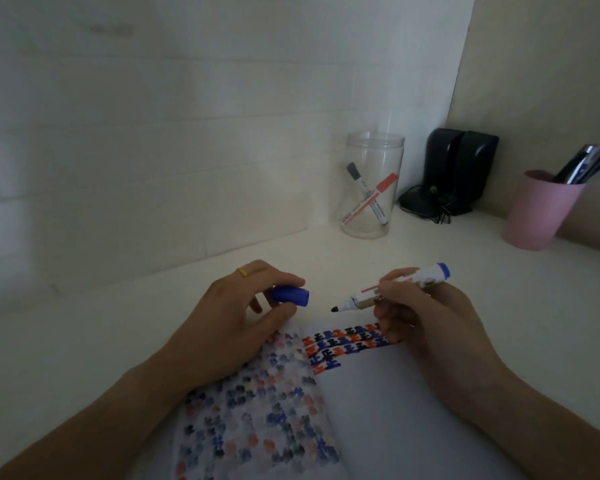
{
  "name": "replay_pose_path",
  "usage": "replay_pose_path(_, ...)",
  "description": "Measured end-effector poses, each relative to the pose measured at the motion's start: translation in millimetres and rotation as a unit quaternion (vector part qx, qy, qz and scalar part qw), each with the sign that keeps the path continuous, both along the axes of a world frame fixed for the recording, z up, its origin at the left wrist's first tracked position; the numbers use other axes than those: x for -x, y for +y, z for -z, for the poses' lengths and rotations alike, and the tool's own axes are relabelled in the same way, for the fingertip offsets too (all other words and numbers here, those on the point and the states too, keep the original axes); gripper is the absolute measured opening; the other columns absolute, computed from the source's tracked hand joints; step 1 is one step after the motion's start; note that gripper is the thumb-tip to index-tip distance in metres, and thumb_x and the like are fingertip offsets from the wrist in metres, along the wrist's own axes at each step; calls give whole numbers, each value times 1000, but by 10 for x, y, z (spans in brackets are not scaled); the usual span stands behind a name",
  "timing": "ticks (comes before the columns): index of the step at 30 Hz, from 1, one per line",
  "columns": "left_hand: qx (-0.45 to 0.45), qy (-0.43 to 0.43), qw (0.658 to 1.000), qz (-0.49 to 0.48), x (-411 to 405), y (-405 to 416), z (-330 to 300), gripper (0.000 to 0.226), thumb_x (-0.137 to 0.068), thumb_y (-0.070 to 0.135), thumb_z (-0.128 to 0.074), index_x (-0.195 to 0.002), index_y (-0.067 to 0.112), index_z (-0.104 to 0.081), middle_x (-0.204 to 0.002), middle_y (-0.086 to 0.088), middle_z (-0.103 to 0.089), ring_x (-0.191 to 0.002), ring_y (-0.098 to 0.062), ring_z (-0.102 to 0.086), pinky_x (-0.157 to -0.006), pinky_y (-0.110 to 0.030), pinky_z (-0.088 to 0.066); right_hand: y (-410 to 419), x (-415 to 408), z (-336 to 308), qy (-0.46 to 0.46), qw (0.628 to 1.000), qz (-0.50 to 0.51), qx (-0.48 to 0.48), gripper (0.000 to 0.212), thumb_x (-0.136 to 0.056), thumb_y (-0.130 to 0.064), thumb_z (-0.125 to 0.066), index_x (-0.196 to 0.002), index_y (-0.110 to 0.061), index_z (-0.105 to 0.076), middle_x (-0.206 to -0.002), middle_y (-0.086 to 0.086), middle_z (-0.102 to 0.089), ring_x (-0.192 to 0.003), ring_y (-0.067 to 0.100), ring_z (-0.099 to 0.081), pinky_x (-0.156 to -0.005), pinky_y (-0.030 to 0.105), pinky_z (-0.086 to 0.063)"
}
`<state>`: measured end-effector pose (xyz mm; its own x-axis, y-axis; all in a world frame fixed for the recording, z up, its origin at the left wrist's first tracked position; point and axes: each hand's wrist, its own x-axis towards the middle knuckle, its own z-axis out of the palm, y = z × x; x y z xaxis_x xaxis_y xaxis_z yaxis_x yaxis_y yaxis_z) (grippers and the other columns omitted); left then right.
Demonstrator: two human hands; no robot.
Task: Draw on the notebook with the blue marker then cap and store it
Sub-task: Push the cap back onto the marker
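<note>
The right hand (420, 306) pinches the white-barrelled blue marker (392, 289) in a closed grip, uncapped, its dark tip pointing left and held just above the top edge of the open white paper notebook (378, 403) lying on the white table (118, 323). The left hand (236, 313) pinches the blue plastic cap (290, 295) between thumb and fingers, its open end facing the tip, a small gap apart. A clear plastic jar (373, 188) holding two markers stands behind them, well apart.
</note>
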<state>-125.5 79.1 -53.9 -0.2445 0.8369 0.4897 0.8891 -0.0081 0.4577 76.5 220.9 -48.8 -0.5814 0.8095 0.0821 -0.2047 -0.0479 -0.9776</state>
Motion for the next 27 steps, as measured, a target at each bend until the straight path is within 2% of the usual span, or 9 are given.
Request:
replay_pose_path(3, -11, -13, 1000, -21, -10, -4, -16, 29, -92, 20, -74, -118, 32, -70, -107, 26, -66, -96, 1, -63, -80, -9, -48, 7, -13, 14, 3, 1000, -9, -11, 9, -87, -8, -70, -84, -12, -78, -73, 11, -74, -70, 23, -68, -67, 31, -53)
replay_pose_path(5, -13, -24, 999, -29, -20, -7, -23, 28, -91, 22, -75, -116, 34, -70, -107, 30, -65, -97, 3, -63, -80, -8, -49, 13, -24, 11, 12, 1000, -13, -15, 9, -85, -10, -71, -89, -10, -79, -79, 14, -77, -73, 25, -73, -67, 29, -56)
replay_pose_path(9, -9, -21, 999, -31, -40, -4, -32, 26, -91, 24, -75, -114, 34, -70, -106, 30, -66, -100, 5, -62, -80, -5, -46, 20, -21, 1, 12, 999, -18, -27, 13, -88, -5, -67, -92, -7, -79, -84, 19, -79, -77, 31, -77, -65, 25, -61)
replay_pose_path(14, -11, -27, 999, -33, -45, -5, -46, 26, -91, 24, -74, -115, 34, -70, -106, 29, -66, -98, 6, -61, -81, -5, -45, 21, -8, 26, -1, 999, -9, -52, 15, -88, -2, -68, -87, -9, -81, -80, 18, -79, -75, 30, -77, -68, 26, -62)
replay_pose_path(21, -29, -8, 999, -9, -65, -15, -57, 26, -91, 23, -75, -116, 29, -72, -107, 19, -72, -95, -2, -64, -81, -13, -50, 15, -10, 42, -24, 996, -21, -78, 12, -86, -4, -70, -91, -10, -80, -83, 16, -79, -81, 33, -77, -75, 30, -62)
replay_pose_path(24, -33, 12, 999, 13, -70, -22, -70, 28, -90, 20, -77, -117, 25, -72, -106, 15, -73, -92, -3, -65, -81, -12, -50, 2, -18, 41, -32, 994, -41, -100, 15, -83, -11, -73, -95, -12, -80, -87, 15, -80, -84, 32, -78, -80, 34, -63)
replay_pose_path(27, -48, -6, 999, 15, -69, -41, -91, 29, -89, 24, -76, -117, 28, -72, -107, 19, -73, -95, -8, -69, -86, -12, -52, -13, -28, 24, -26, 992, -58, -104, 23, -75, -19, -74, -96, -14, -81, -91, 13, -80, -86, 30, -78, -82, 35, -63)
